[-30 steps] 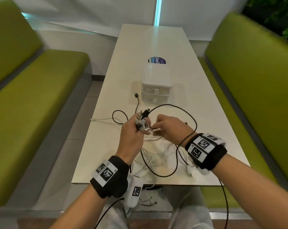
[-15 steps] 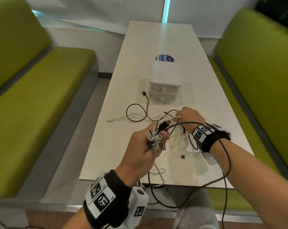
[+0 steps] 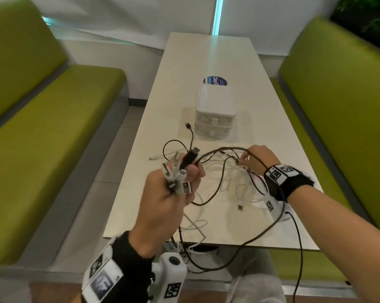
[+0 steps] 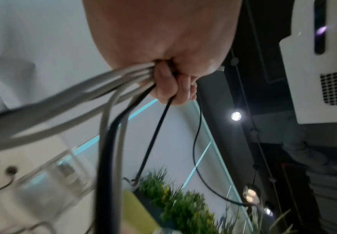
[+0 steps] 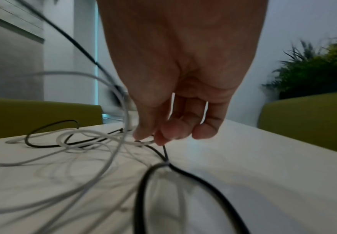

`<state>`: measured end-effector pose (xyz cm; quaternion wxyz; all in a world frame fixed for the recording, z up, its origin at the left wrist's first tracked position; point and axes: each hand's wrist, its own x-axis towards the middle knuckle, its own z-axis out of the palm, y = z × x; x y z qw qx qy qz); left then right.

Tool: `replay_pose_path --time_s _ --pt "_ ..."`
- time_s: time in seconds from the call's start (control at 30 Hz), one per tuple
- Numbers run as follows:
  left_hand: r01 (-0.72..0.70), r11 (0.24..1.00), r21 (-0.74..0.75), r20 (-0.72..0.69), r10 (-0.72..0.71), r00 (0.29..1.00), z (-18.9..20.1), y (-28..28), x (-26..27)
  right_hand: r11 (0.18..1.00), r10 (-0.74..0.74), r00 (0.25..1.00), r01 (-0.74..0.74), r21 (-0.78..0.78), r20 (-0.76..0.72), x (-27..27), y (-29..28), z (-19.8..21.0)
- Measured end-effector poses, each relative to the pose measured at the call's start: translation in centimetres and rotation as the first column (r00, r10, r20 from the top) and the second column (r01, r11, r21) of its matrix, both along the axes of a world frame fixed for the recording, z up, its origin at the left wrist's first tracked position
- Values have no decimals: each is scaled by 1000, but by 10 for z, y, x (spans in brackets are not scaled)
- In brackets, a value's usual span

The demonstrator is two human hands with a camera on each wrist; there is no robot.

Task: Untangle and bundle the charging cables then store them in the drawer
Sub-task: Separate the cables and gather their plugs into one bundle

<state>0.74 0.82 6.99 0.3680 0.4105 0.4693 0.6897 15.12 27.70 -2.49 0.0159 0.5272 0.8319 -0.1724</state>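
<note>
My left hand [image 3: 184, 182] is raised above the near table edge. It grips a bunch of cable ends, among them a black plug [image 3: 190, 159] and a white USB plug [image 3: 185, 186]. In the left wrist view, white and black cables [image 4: 111, 98] hang from the left hand's [image 4: 171, 85] closed fingers. A tangle of white cables [image 3: 228, 178] lies on the table [image 3: 206, 55]. My right hand [image 3: 244, 159] reaches into it, and its fingertips [image 5: 153, 139] pinch a cable strand. A black cable [image 3: 278, 215] loops over my right wrist and off the table edge. The small white drawer unit [image 3: 215, 114] stands beyond, both drawers closed.
Green benches [image 3: 53, 127] flank the table on both sides. A round blue sticker [image 3: 215, 80] lies behind the drawer unit. One black cable end [image 3: 188, 125] rests left of the drawers. Loose cable hangs below the near table edge by my knees.
My hands have separated: the left hand rose towards me with the bunch of plugs, and the right hand moved away to the right into the tangle on the table.
</note>
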Motion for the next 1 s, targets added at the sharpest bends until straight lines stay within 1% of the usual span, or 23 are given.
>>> replay_pose_path --time_s 0.07,0.13,0.17,0.2,0.27,0.33,0.4,0.47,0.5,0.53,0.57,0.6,0.67,0.7,0.73,0.8,0.9,1.0 --pt "-14 995 97 26 11 1000 18 -6 -7 997 -46 999 44 -58 -26 6 1 -7" --pt "19 995 103 24 -22 999 27 -7 -14 990 -88 992 78 -116 -90 8 -1 -8" --pt "68 994 83 28 -71 997 29 -6 -14 990 -88 989 74 -122 -115 8 -3 -6" --pt "138 988 62 39 -141 989 29 -6 -14 993 -67 989 53 -105 -135 8 -5 -3" --pt "299 954 22 67 -300 952 26 -5 -8 999 6 985 -15 -51 -173 6 -12 7" --pt "419 908 -16 99 -415 904 21 -6 0 993 83 961 -103 -62 -265 4 -22 20" --pt "461 886 -49 105 -455 885 19 -7 7 976 186 924 -213 -45 -334 -1 -37 34" --pt "432 898 -83 75 -426 901 18 -5 10 953 272 852 -303 1 -447 -7 -59 45" --pt "399 912 -95 47 -396 917 18 -4 9 936 294 802 -351 -11 -520 -9 -72 51" --pt "364 926 -98 15 -365 931 17 -3 6 907 314 758 -418 -56 -571 -9 -85 57" --pt "335 938 -92 -15 -338 941 16 -2 4 858 349 741 -499 -122 -573 -9 -97 62" --pt "311 947 -82 -35 -315 948 15 -1 1 794 407 745 -575 -199 -529 -8 -108 65" --pt "279 958 -65 -41 -282 959 13 -2 -3 674 533 739 -665 -321 -412 -6 -123 63" --pt "266 962 -62 -39 -269 962 12 -3 -5 653 579 725 -686 -320 -372 -6 -127 59" --pt "257 964 -61 -38 -260 965 13 -3 -6 661 602 719 -693 -289 -348 -6 -131 56" --pt "248 967 -64 -42 -251 967 13 -5 -7 722 593 738 -664 -192 -323 -7 -136 50" --pt "237 969 -75 -66 -242 968 13 -6 -8 776 591 734 -630 -11 -334 -10 -137 42" --pt "204 976 -77 -82 -210 974 11 -7 -11 839 542 737 -504 207 -404 -8 -135 37"
